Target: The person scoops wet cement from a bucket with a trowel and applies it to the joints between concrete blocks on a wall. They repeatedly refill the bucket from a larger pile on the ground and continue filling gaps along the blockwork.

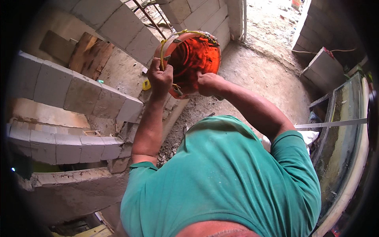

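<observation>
While both arms reach forward: each hand grips the upturned orange plastic hard hat [194, 59].
Left hand [161, 77]: fingers pinched on the hat's near rim and yellow inner strap [162, 51].
Right hand [208, 83]: fingers pressed together inside the shell, beside the left grip.
Below the grips: pale grey block walls [75, 89], dusty floor [256, 75].

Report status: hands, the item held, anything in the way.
Left hand gripping orange hard hat rim. Right hand fingers on its inner strap. Block walls close left.
</observation>
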Action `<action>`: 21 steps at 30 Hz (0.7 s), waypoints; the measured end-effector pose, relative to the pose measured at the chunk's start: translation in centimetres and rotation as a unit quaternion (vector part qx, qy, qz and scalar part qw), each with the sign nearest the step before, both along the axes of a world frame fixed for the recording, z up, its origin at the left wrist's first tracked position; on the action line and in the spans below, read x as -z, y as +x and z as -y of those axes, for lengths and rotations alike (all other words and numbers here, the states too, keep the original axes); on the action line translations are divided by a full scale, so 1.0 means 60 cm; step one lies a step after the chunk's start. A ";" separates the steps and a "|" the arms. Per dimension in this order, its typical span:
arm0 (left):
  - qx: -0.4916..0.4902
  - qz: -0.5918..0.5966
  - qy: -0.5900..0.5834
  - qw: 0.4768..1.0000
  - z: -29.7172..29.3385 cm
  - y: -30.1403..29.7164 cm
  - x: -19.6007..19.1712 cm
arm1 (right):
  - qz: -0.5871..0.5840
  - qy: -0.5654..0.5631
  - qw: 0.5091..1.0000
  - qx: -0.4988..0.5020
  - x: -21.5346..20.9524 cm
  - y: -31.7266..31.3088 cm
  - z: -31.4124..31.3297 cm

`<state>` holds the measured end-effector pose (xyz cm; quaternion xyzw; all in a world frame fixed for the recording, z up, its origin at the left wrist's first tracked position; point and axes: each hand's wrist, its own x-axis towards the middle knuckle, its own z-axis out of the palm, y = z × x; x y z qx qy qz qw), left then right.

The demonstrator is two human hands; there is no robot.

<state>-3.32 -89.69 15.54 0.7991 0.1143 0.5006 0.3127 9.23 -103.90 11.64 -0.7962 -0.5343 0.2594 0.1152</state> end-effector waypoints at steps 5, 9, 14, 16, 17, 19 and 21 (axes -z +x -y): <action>0.047 0.008 -0.014 0.999 -0.010 -0.015 -0.022 | 0.027 0.095 0.988 0.117 -0.036 0.013 0.023; 0.087 0.031 -0.046 0.995 -0.001 -0.011 -0.034 | 0.066 0.006 0.997 0.025 -0.008 0.008 0.014; 0.055 0.027 -0.039 0.997 -0.009 -0.030 -0.039 | 0.018 0.047 0.996 0.067 -0.054 0.001 0.028; 0.052 0.031 -0.029 0.998 -0.010 -0.030 -0.038 | 0.010 0.057 0.994 0.090 -0.056 0.005 0.024; 0.053 0.030 -0.018 0.998 -0.011 -0.029 -0.036 | 0.012 0.051 0.995 0.085 -0.055 0.008 0.021; 0.063 0.024 0.018 0.998 -0.010 -0.019 -0.035 | -0.002 0.037 0.997 0.062 -0.033 0.026 0.011; 0.073 0.009 0.072 0.995 -0.008 -0.012 -0.042 | -0.045 0.034 0.998 -0.016 -0.005 0.052 -0.009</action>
